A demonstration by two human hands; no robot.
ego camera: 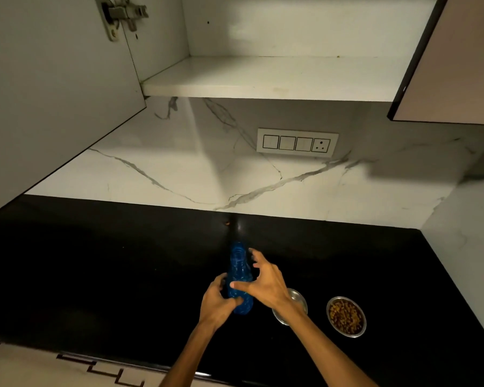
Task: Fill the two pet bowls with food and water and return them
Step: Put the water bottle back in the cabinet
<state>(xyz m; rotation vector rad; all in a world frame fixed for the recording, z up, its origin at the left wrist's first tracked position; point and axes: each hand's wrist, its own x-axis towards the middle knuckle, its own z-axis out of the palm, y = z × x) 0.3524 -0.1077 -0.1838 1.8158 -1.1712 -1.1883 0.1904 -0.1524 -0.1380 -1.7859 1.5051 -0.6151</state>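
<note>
Status: one of the two pet bowls is filled. The food bowl (346, 316) stands on the black countertop (95, 275), near its front edge, and holds brown kibble. The second bowl (296, 301), a steel one, stands just beside it on the left. My right forearm covers much of it, so I cannot tell whether it holds water.

The blue plastic bottle (239, 277) stands upright on the counter, just left of the second bowl. Its mouth appears uncapped. My left hand (217, 301) grips the lower body of the bottle, with the fingers curled round it. My right hand (263, 280) hovers at the bottle's right side with fingers spread and lightly bent; the thumb lies against or just in front of the blue plastic, and I hold nothing in it.

Remaining, in my judgement: confirm or complete the water fill, then carry both bowls back to their place.

Surroundings: a marble backsplash with a switch plate (297, 143) rises behind the counter. Above it, a wall cabinet (263, 79) stands with both doors open. The open doors hang at head level, a hazard when I straighten up. The two bowls sit close together, so a careless pour may wet the kibble.
</note>
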